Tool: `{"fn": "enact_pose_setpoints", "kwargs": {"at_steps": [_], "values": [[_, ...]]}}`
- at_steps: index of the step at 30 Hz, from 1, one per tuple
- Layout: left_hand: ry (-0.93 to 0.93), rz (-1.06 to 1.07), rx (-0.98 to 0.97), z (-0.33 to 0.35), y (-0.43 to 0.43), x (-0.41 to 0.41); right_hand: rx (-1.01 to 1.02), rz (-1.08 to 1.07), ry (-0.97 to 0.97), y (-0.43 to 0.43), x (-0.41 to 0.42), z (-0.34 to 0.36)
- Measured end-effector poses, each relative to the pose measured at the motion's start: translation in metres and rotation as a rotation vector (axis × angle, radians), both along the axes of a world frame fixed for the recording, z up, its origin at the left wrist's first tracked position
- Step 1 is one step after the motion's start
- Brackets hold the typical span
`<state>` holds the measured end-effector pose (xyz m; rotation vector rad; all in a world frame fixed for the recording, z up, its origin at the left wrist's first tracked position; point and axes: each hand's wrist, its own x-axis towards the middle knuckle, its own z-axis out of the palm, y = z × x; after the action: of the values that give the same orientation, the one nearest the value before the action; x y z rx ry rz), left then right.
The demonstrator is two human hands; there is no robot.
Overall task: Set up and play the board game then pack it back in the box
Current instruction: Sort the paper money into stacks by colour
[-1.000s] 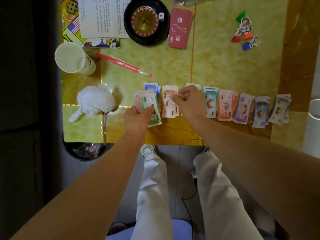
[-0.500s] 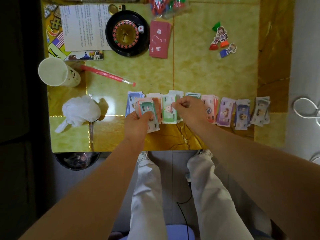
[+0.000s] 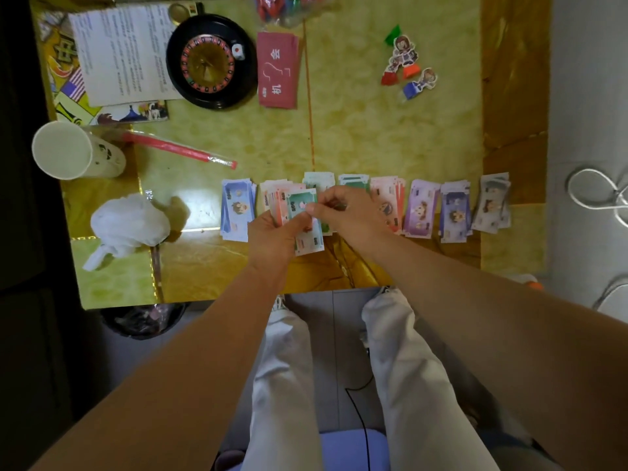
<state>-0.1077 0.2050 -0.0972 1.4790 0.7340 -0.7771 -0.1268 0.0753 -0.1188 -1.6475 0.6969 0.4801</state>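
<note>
The step appears to be sorting play money. Over the row of sorted piles (image 3: 421, 212) on the bench (image 3: 373, 130), the left hand (image 3: 272, 234) grips a fanned wad (image 3: 277, 203). The right hand's (image 3: 346, 215) fingers pinch its top green note (image 3: 300, 207). Next, that note likely goes on the row's green pile (image 3: 317, 180).

play money (image 3: 421, 212) sorted by colour in a row nr table's front edge.
</note>
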Motion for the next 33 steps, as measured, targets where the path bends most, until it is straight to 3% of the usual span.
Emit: {"fn": "enact_pose_setpoints", "kwargs": {"at_steps": [13, 22, 29, 33], "values": [[0.009, -0.075, 0.104, -0.004, -0.032, -0.010, -0.215, -0.196, 0.140, -0.065, -0.015, -0.013], [0.017, -0.057, 0.085, -0.008, -0.043, -0.016, -0.248, -0.234, 0.010, -0.057, -0.014, -0.019], [0.039, -0.108, 0.021, 0.001, -0.062, -0.018, 0.006, -0.018, 0.026, -0.068, -0.029, 0.000], [0.087, -0.098, 0.030, 0.005, -0.074, -0.017, -0.045, -0.065, 0.060, -0.081, -0.033, 0.000]]}}
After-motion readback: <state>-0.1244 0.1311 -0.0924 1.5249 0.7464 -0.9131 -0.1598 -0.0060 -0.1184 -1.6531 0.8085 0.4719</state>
